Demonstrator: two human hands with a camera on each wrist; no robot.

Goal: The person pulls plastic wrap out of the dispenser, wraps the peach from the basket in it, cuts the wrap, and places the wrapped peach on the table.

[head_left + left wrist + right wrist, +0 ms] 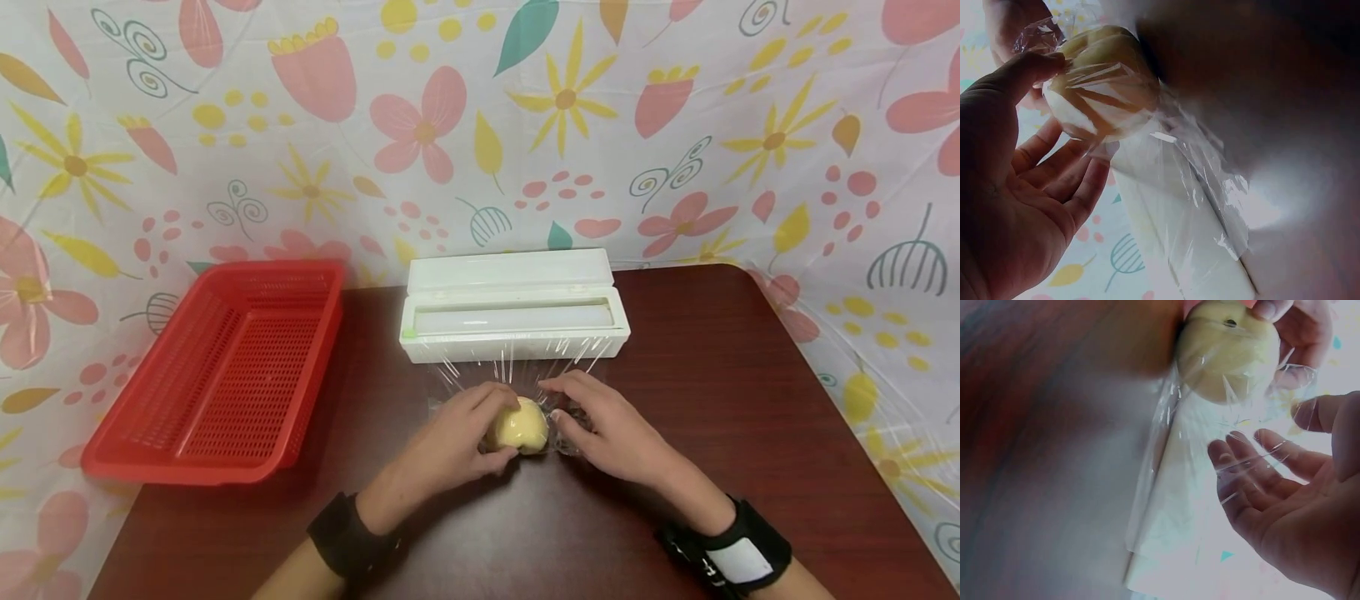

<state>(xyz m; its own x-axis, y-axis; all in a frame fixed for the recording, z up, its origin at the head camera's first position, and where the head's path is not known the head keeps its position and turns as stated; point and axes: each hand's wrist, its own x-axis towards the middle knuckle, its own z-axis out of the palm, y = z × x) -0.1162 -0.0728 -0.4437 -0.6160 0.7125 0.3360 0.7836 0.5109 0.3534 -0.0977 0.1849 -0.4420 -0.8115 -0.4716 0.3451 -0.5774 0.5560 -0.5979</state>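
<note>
A pale yellow, apple-like fruit (522, 426) with a dark stem hollow sits under clear plastic wrap (1175, 425). My left hand (470, 429) holds the fruit from its left side, thumb and fingers curved round it; in the left wrist view the thumb of that hand (1029, 169) presses the wrapped fruit (1107, 84). To the right of the fruit is my right hand (611, 425), touching the loose, crumpled film. Seen from the right wrist, film stretches across the fingers of that hand (1291, 494), with a gap between thumb and fingertips.
Behind the hands stands a white wrap dispenser (513, 346), lid raised, a roll inside; the film runs from it to the fruit. A red perforated basket (300, 425) stands at the left on the dark wooden table (720, 367). A flower-patterned cloth (450, 208) hangs behind.
</note>
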